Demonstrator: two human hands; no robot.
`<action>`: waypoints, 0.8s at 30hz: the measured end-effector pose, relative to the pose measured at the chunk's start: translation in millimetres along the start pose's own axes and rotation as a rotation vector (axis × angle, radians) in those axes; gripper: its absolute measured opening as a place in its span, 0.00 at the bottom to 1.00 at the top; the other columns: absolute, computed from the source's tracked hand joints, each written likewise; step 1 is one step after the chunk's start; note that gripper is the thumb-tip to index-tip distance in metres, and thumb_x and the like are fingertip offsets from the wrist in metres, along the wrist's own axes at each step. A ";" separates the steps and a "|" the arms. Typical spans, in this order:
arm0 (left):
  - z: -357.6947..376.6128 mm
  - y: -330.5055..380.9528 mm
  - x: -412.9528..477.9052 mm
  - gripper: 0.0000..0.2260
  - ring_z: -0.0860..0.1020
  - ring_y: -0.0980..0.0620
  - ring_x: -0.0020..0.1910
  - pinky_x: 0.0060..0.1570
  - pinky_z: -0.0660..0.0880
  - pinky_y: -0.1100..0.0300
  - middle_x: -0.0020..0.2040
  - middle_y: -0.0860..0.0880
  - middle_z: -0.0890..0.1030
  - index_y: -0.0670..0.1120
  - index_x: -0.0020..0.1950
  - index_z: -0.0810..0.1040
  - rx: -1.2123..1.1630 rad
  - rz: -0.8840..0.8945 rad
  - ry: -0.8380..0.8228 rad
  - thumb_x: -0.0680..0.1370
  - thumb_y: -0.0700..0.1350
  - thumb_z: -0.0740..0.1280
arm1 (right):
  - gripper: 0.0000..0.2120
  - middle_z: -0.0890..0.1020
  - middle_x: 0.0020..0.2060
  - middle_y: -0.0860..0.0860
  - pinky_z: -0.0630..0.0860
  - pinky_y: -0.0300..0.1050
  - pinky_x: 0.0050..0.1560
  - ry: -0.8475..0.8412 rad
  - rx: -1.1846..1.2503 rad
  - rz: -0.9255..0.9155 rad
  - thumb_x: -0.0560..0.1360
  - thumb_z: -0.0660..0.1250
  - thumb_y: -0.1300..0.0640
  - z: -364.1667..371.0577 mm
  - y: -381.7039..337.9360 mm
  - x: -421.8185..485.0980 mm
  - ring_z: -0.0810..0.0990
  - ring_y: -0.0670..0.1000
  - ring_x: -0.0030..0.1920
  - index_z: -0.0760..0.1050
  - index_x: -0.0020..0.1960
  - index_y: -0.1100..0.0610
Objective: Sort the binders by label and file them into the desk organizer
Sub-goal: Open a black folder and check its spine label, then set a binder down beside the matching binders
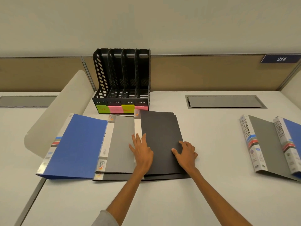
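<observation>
Where the dark grey binder [161,131] lies on top of the overlapping pile in the middle of the desk [211,136], we have both hands on it. Our left hand [142,152] rests flat with fingers spread, near its white spine. Our right hand [185,152] pinches its right edge, thumb on the cover and fingers curled at the rim. Under it to the left lies a lighter grey binder [121,144], then a blue binder [76,147]. Just behind the pile stands the black desk organizer [122,79], its four slots holding no binders and sticky notes [114,110] stuck along its front. Well apart on the right lie a grey ADMIN binder [267,144] and a blue ADMIN binder [293,131], overlapping.
</observation>
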State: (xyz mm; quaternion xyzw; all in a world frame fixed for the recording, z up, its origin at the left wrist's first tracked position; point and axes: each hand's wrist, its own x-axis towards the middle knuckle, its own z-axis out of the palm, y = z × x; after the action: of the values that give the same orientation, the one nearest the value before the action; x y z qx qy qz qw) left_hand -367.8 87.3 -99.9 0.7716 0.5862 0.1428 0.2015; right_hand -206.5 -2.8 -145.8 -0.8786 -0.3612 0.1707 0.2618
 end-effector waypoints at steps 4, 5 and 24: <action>6.6 14.7 1.5 0.26 0.45 0.45 0.79 0.75 0.44 0.40 0.79 0.45 0.56 0.50 0.75 0.63 -0.036 0.027 0.008 0.78 0.40 0.66 | 0.22 0.71 0.69 0.51 0.63 0.54 0.68 0.070 0.093 -0.035 0.76 0.67 0.46 -14.0 7.6 3.6 0.67 0.53 0.69 0.70 0.68 0.51; 9.2 18.7 1.9 0.26 0.45 0.45 0.79 0.76 0.43 0.41 0.79 0.45 0.57 0.50 0.74 0.65 -0.048 0.034 0.008 0.78 0.39 0.66 | 0.21 0.72 0.68 0.51 0.63 0.54 0.68 0.089 0.108 -0.042 0.77 0.67 0.47 -18.2 9.6 4.8 0.68 0.52 0.69 0.71 0.67 0.51; 83.3 177.0 -27.9 0.19 0.63 0.48 0.73 0.69 0.63 0.52 0.69 0.47 0.72 0.44 0.69 0.70 -0.244 0.287 -0.117 0.77 0.41 0.65 | 0.15 0.76 0.62 0.52 0.63 0.51 0.65 0.364 0.170 0.060 0.76 0.69 0.55 -142.5 136.9 36.3 0.71 0.54 0.65 0.74 0.62 0.56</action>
State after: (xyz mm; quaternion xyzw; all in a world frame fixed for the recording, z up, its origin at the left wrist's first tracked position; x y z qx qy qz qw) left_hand -187.4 7.4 -87.9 0.8241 0.4357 0.1950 0.3049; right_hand -37.4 -106.9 -115.0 -0.8800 -0.2658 0.0465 0.3908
